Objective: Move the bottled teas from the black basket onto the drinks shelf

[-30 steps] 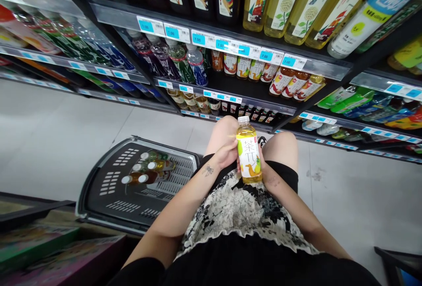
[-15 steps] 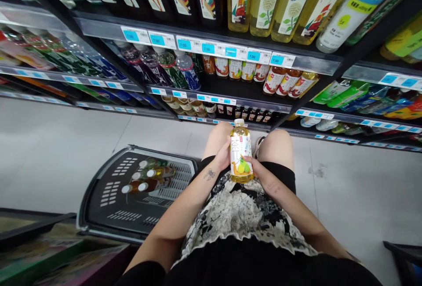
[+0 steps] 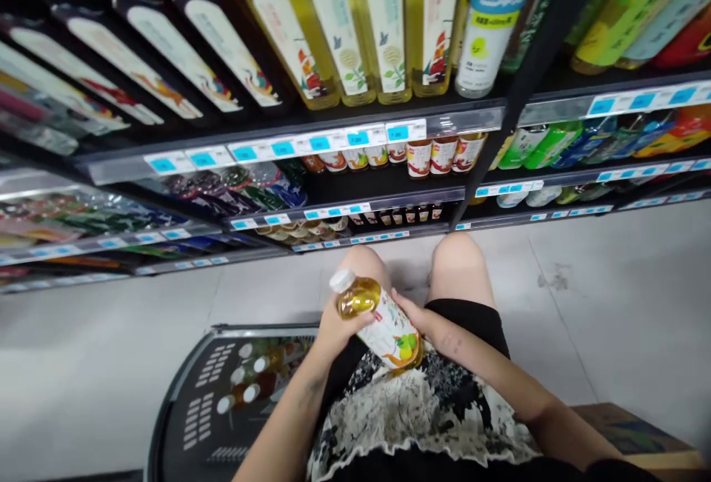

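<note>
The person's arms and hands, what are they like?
The left hand and right hand wear no gloves. The left forearm is uncovered, as is the right forearm, which has a faint marking. A black sleeve shows higher up.

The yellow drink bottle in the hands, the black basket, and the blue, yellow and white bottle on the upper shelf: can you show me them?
Yellow drink bottle (image 3: 390, 335): head view, on its white label.
Black basket (image 3: 222, 432): head view, on a bare inside part.
Blue, yellow and white bottle (image 3: 492, 20): head view, on its yellow band.
</note>
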`<state>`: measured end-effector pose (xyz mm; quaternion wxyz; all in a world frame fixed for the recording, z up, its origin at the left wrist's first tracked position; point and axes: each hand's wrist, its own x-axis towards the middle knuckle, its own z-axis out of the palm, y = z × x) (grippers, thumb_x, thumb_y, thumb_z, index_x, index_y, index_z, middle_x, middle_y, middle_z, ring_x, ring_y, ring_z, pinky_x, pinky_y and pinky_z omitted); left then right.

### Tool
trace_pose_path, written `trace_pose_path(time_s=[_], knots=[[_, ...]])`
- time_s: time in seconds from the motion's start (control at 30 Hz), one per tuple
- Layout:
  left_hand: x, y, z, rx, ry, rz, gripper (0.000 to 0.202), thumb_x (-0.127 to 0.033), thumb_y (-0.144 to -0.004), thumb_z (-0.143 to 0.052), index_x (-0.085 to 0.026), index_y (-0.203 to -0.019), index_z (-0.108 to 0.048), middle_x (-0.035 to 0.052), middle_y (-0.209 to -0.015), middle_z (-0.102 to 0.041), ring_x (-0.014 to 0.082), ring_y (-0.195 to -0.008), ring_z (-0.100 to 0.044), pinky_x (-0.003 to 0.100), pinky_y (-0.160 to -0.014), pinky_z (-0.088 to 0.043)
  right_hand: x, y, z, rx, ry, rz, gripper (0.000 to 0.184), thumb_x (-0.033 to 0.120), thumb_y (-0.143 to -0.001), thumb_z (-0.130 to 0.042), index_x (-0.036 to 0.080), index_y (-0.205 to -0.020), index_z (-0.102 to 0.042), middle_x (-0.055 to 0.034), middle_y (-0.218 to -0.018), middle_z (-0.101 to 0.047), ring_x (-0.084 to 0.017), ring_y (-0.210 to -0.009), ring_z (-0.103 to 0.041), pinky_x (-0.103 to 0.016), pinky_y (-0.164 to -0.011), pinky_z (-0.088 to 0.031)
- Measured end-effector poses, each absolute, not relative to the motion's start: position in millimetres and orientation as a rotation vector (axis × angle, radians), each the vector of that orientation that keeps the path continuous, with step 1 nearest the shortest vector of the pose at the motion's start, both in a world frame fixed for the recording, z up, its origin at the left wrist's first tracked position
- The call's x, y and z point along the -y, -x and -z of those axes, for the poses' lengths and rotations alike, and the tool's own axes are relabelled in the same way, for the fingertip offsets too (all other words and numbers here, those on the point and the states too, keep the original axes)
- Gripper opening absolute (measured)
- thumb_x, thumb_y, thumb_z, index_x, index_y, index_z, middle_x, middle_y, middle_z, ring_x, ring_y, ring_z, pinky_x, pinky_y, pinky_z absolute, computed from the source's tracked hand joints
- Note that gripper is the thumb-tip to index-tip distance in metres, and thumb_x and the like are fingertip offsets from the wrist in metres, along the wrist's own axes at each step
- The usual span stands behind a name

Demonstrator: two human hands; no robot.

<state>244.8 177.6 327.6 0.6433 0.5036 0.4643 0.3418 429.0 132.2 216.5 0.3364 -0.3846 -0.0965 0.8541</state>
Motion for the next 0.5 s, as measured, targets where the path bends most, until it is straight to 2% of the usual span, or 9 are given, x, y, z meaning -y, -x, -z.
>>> trace_pose_path(time_s=[0.1,0.17,0.23,0.3,0.37,0.5], knots=[[-167,-242,-361,-1.008,-1.676,-0.886,0.079,-0.045,-0.056,-0.096,-0.023,-0.123,-0.062,0.0113,-0.114,-0.072,0.0305,-0.103,-0.071,0.043,-0.092,-0.058,-154,-422,-220,0.167,1.305,-1.966,0.055,0.054,-0.106,-0.033,0.014,-0.082,-0.061,-0.0078,-0.072,-0.065,-0.017,-0.064,-0.062,-0.030,-0.069,-0.053],[-173,-245,-386,-0.891,-2.001,-0.937,0.090,-0.039,-0.055,-0.098,-0.029,-0.134,-0.056,0.0103,-0.123,-0.068,0.0299,-0.111,-0.068,0.044,-0.099,-0.056,-161,-421,-217,0.157,1.539,-1.746,0.046,0.042,-0.105,-0.037,0.016,-0.073,-0.056,-0.0044,-0.063,-0.059,-0.013,-0.053,-0.053,-0.025,-0.056,-0.043],[-196,-256,-405,-0.771,-2.119,-1.057,0.095,-0.033,-0.057,-0.098,-0.031,-0.140,-0.050,0.0100,-0.127,-0.066,0.0294,-0.116,-0.067,0.045,-0.103,-0.054,-162,-418,-209,0.162,1.675,-1.651,0.034,0.030,-0.098,-0.049,0.017,-0.067,-0.051,-0.0009,-0.055,-0.051,-0.011,-0.046,-0.045,-0.024,-0.049,-0.032],[-233,-278,-412,-0.693,-2.116,-1.216,0.092,-0.032,-0.061,-0.096,-0.030,-0.140,-0.049,0.0096,-0.127,-0.065,0.0288,-0.119,-0.065,0.046,-0.107,-0.051,-160,-413,-203,0.178,1.743,-1.635,0.026,0.023,-0.091,-0.058,0.018,-0.067,-0.048,0.0021,-0.051,-0.046,-0.011,-0.043,-0.040,-0.024,-0.048,-0.027],[-279,-305,-407,-0.711,-2.190,-1.286,0.089,-0.031,-0.062,-0.096,-0.027,-0.138,-0.051,0.0098,-0.128,-0.064,0.0281,-0.124,-0.062,0.044,-0.114,-0.045,-159,-407,-200,0.206,1.807,-1.608,0.022,0.022,-0.089,-0.061,0.019,-0.071,-0.047,0.0037,-0.053,-0.046,-0.012,-0.043,-0.040,-0.024,-0.049,-0.027],[-367,-358,-372,-0.866,-2.476,-1.180,0.077,-0.041,-0.069,-0.092,-0.021,-0.134,-0.056,0.0114,-0.131,-0.063,0.0268,-0.123,-0.062,0.036,-0.107,-0.049,-161,-401,-206,0.310,1.887,-1.559,0.017,0.019,-0.090,-0.059,0.018,-0.077,-0.048,0.0034,-0.061,-0.048,-0.012,-0.053,-0.045,-0.024,-0.056,-0.029]])
